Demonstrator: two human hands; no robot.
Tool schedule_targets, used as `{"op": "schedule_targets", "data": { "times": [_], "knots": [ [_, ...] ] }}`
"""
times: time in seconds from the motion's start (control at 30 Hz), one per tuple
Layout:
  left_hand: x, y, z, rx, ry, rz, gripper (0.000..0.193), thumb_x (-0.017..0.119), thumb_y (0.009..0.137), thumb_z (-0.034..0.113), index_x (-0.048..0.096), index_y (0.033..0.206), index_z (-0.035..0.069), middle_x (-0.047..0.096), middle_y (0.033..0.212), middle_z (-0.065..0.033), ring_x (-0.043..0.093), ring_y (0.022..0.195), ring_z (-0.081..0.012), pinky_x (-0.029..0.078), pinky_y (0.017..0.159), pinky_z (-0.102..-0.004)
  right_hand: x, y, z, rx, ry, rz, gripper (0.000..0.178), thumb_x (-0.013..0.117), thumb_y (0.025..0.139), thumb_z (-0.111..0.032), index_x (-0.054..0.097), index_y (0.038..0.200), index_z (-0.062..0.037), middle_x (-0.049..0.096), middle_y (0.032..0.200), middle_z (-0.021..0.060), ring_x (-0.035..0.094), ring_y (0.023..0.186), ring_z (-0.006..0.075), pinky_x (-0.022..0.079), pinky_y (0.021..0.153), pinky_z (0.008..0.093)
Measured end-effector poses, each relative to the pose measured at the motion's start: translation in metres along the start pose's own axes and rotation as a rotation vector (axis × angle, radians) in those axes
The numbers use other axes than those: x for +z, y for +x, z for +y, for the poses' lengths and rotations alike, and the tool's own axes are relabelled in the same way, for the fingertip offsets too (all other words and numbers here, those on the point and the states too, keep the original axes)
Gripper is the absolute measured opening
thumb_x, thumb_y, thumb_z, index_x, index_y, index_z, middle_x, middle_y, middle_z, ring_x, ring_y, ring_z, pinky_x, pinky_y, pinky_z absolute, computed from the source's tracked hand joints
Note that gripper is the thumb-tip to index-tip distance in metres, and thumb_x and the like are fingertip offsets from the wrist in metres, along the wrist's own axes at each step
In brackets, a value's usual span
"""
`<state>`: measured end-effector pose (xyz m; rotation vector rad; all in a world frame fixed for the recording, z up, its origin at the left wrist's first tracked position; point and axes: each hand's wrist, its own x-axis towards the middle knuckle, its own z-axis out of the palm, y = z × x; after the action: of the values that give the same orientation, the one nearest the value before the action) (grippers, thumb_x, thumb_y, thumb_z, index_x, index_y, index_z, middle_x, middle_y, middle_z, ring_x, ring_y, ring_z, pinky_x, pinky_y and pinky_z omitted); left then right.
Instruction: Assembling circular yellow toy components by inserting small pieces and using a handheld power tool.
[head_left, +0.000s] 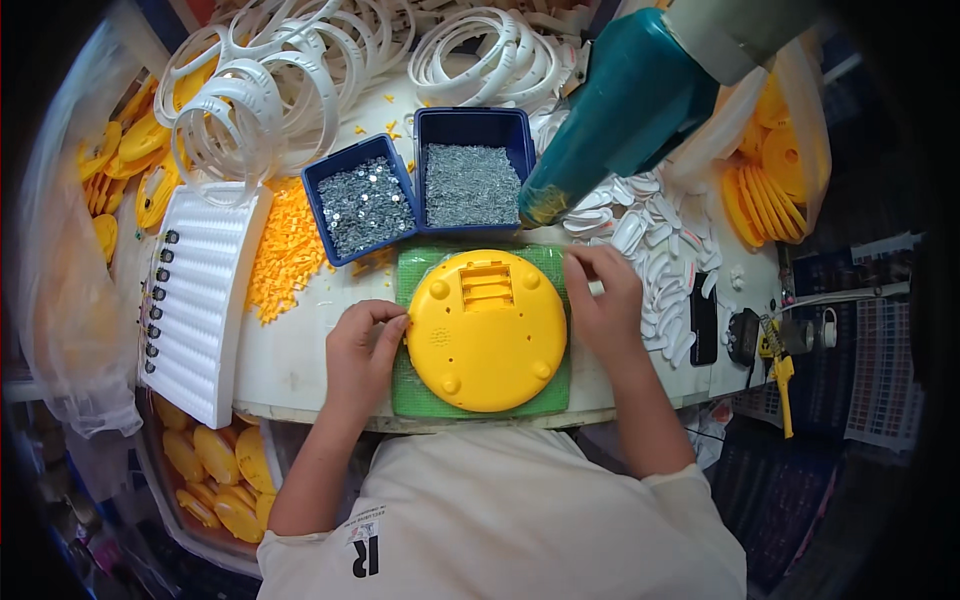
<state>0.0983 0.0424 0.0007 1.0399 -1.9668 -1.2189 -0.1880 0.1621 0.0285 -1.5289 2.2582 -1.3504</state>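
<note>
Left hand point(365, 345) has thumb and finger pinched close together at the edge of a yellow round casing point(485, 355); can't tell if they're really gripping the rim. Right hand point(605, 290) is curled just off the casing's other side, a gap between thumb and fingers, and I can't tell if it's got anything. So the casing sits right between the hands, battery bay point(487, 287) facing up toward the far side, on a green mat point(550, 400). Beyond the hands there are two blue bins side by side, a smaller one point(375, 249) and a bigger one point(472, 124), both loaded with small metal bits. Teal tool point(630, 100) hangs past the right hand. Out left of the left hand: orange pieces point(283, 255), then a white ridged tray point(195, 300). Right of the right hand: white curved parts point(660, 270) and a black phone-like slab point(704, 325).
</note>
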Motion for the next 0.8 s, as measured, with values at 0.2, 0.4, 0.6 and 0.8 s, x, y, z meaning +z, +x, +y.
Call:
{"op": "schedule_targets", "data": {
  "times": [0.2,0.4,0.6,0.8],
  "knots": [
    [0.015,-0.009,0.001,0.042,-0.058,0.074,0.010,0.070,0.097,0.001,0.070,0.106,-0.003,0.072,0.115,-0.0158,0.070,0.106,-0.0262,0.055,0.094,-0.0354,0.041,0.083,-0.004,-0.216,-0.200,-0.188,0.018,0.075,0.092,-0.013,0.075,0.108,-0.0025,0.070,0.098,0.0139,0.068,0.094,0.0318,0.055,0.085,0.0414],
    [0.011,-0.024,0.003,0.318,0.232,0.034,0.029,0.069,0.092,0.002,0.071,0.120,-0.002,0.070,0.126,-0.0187,0.068,0.112,-0.0360,0.054,0.099,-0.0434,0.079,0.116,0.038,-0.492,-0.150,-0.263,0.008,0.078,0.088,-0.013,0.072,0.091,-0.0089,0.066,0.092,0.0071,0.062,0.090,0.0291,0.051,0.081,0.0422],
    [-0.007,0.038,0.032,0.498,0.302,0.019,0.036,0.073,0.087,0.004,0.069,0.123,0.002,0.069,0.125,-0.0152,0.065,0.115,-0.0357,0.051,0.100,-0.0458,0.066,0.106,0.021,-0.439,-0.036,-0.218,0.009,0.077,0.090,-0.010,0.074,0.098,-0.0062,0.070,0.093,0.0097,0.067,0.088,0.0300,0.053,0.079,0.0432],
    [0.031,0.154,0.033,0.676,0.536,-0.058,0.022,0.079,0.086,0.014,0.073,0.106,0.009,0.070,0.115,-0.0074,0.064,0.115,-0.0299,0.048,0.096,-0.0445,0.008,0.060,-0.020,-0.079,-0.057,-0.298,0.015,0.071,0.093,0.000,0.074,0.108,-0.0012,0.075,0.101,0.0115,0.073,0.093,0.0209,0.055,0.081,0.0311]
  ]
}}
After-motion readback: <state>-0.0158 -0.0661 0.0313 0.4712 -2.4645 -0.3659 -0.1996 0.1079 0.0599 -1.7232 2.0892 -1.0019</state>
